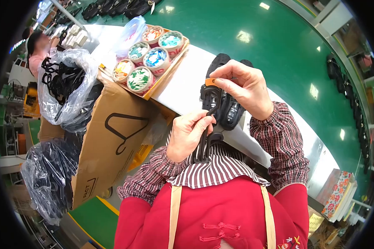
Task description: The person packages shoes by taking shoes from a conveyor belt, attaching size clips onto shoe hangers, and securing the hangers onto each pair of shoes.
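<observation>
My left hand [183, 136] is closed around a black plastic hanger [202, 150], whose lower part reaches down toward the striped apron. Between the thumb and finger of my right hand [246, 88] is a small orange size marker [210, 81] with a dark digit, seemingly a 6. The marker sits at the hanger's upper end; whether it is fastened there I cannot tell. Just beyond and beneath my hands lie black sole-shaped pieces [232, 114] with light markings, partly covered by my fingers.
Left of my hands, an orange-edged tray [179, 52] holds several tubs of coloured markers [140, 79]. Beside it stands a cardboard box [112, 124] with bagged black hangers [62, 81]. A green surface [270, 45] lies beyond the white table [183, 87]. Another person [39, 50] is far left.
</observation>
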`<action>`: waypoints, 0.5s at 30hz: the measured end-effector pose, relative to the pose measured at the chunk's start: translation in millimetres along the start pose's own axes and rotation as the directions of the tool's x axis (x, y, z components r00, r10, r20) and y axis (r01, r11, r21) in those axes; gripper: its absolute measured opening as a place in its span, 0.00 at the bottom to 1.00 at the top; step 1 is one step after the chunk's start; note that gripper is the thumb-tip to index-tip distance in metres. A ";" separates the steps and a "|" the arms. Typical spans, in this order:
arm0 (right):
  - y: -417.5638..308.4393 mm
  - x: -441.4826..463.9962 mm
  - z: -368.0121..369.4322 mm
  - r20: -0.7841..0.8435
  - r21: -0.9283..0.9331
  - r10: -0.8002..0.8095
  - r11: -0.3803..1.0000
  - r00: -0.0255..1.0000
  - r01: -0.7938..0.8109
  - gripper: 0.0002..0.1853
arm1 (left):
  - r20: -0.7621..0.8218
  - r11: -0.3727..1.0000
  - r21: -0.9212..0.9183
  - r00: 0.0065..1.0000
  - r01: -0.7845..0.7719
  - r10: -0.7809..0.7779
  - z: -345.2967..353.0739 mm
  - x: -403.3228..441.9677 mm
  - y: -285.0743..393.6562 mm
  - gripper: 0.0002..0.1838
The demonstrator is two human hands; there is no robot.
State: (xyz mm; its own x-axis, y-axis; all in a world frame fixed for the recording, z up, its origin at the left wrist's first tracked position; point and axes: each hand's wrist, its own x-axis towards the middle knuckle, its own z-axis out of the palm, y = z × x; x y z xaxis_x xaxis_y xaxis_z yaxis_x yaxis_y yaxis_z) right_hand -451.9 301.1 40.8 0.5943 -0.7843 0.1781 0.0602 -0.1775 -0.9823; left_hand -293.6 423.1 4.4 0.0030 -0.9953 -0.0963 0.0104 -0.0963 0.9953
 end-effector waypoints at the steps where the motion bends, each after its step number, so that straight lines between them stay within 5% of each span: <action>1: -0.4 -5.8 -3.2 -0.033 -0.082 -0.056 0.995 0.998 0.053 0.07 | 0.013 1.000 0.004 1.000 -0.020 0.020 5.3 0.1 1.3 0.07; 3: 9.0 -11.6 -8.0 -0.094 -0.202 -0.228 0.958 0.969 0.206 0.07 | 0.045 0.997 0.035 0.997 -0.072 0.070 12.6 2.8 2.5 0.07; 7: 17.7 -29.7 -15.9 -0.162 -0.300 -0.300 0.923 0.940 0.243 0.08 | 0.131 0.980 0.144 0.984 -0.138 0.119 22.4 7.0 12.6 0.06; 10: 26.3 -42.4 -23.4 -0.118 -0.148 -0.046 0.989 0.992 0.028 0.12 | 0.158 0.979 0.155 0.981 -0.136 0.111 27.3 13.1 8.0 0.06; 15: 20.9 -53.3 -15.3 -0.161 -0.121 -0.030 0.993 0.987 0.010 0.13 | 0.204 0.958 0.198 0.965 -0.206 0.166 30.1 19.2 9.6 0.05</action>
State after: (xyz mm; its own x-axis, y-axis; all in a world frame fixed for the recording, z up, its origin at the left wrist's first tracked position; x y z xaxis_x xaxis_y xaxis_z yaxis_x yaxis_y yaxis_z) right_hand -494.7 330.1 11.7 0.4555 -0.8641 0.2142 -0.0316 -0.2562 -0.9661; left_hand -323.6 403.0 12.4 -0.1991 -0.9772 0.0741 -0.1887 0.1124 0.9756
